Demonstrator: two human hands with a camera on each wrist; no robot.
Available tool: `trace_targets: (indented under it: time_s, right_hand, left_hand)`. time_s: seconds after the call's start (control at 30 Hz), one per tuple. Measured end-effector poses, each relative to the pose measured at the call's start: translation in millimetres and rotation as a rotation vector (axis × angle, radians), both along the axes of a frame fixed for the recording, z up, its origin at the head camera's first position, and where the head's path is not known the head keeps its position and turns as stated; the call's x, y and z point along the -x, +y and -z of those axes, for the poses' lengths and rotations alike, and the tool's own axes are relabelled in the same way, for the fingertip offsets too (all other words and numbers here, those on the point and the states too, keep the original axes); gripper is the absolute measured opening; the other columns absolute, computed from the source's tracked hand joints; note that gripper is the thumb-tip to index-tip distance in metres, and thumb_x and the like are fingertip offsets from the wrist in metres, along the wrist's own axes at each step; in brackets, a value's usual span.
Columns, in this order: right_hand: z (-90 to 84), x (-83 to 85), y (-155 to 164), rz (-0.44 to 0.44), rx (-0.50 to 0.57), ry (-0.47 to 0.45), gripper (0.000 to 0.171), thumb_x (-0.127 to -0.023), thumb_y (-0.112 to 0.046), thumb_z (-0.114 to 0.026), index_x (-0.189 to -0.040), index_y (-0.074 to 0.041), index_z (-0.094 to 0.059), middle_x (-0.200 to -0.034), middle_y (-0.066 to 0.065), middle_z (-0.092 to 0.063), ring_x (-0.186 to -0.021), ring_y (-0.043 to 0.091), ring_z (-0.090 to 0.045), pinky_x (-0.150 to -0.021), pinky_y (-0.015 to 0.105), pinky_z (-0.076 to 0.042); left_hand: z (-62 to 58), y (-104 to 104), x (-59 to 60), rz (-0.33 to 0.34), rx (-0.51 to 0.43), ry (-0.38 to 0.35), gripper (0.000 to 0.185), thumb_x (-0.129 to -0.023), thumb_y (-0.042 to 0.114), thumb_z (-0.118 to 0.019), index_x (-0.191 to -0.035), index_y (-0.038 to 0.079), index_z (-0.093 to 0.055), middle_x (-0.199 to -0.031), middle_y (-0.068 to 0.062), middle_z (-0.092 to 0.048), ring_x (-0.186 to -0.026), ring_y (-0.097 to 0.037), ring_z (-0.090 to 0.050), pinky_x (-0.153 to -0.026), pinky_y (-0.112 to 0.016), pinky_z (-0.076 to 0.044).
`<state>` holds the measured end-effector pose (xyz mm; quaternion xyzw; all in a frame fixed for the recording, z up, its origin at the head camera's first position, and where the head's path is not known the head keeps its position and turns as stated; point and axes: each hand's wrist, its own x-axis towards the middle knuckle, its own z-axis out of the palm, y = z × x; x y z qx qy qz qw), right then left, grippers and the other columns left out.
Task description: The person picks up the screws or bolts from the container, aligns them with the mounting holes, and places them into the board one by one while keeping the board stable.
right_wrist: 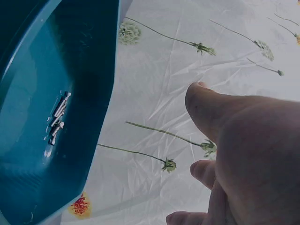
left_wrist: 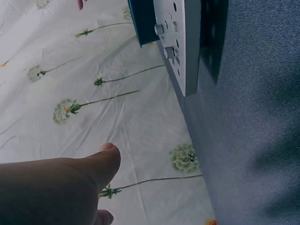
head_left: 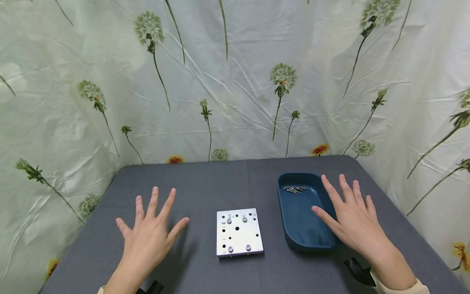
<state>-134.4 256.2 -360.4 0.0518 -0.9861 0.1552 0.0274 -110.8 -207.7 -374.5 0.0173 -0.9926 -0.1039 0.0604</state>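
Note:
My left hand hovers over the left part of the table, fingers spread and holding nothing. Spread the same way, my right hand is above the right side of a blue tray and partly covers it. Between the hands lies a square silver metal plate with several holes and several socket-head screws standing in it. The left wrist view shows the plate edge-on, with screw heads raised from its face. Several loose screws lie in a small pile in the tray, toward its far end.
A grey cloth-covered table carries everything. Behind and beside it hangs a pale curtain printed with dandelions. Dark straps sit at my wrists.

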Motion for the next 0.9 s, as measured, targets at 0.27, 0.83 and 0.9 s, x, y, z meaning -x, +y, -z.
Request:
trace_targets:
  time_s: [0.27,0.83,0.9]
  right_hand:
    - [0.2,-0.9,0.2,-0.007,0.001,0.004,0.095,-0.103,-0.073,-0.052,-0.175,-0.028,-0.007,-0.177,0.032,-0.002,-0.158,0.066,-0.002,-0.114,0.088,-0.008]
    - [-0.5,0.5,-2.2,-0.05,-0.006,0.06,0.091,-0.103,-0.066,-0.06,-0.174,-0.027,-0.018,-0.175,0.032,-0.019,-0.156,0.064,-0.02,-0.113,0.085,-0.02]
    - [-1.0,1.6,-2.2,-0.058,-0.01,0.072,0.09,-0.103,-0.063,-0.062,-0.174,-0.027,-0.019,-0.174,0.032,-0.021,-0.155,0.064,-0.023,-0.112,0.085,-0.022]
  left_hand:
    - [-1.9,2.4,0.9,0.001,0.006,-0.006,0.092,-0.099,0.078,-0.052,-0.173,0.037,-0.017,-0.181,-0.02,-0.009,-0.16,-0.063,-0.007,-0.104,-0.098,-0.003]
    - [-3.1,4.7,0.2,0.013,0.053,0.047,0.09,-0.101,0.07,-0.06,-0.173,0.033,-0.021,-0.174,-0.028,-0.028,-0.154,-0.059,-0.032,-0.105,-0.089,-0.032]
    - [-2.2,5.1,-0.3,0.022,0.054,0.069,0.09,-0.101,0.066,-0.064,-0.173,0.03,-0.024,-0.17,-0.03,-0.033,-0.149,-0.059,-0.041,-0.101,-0.085,-0.041]
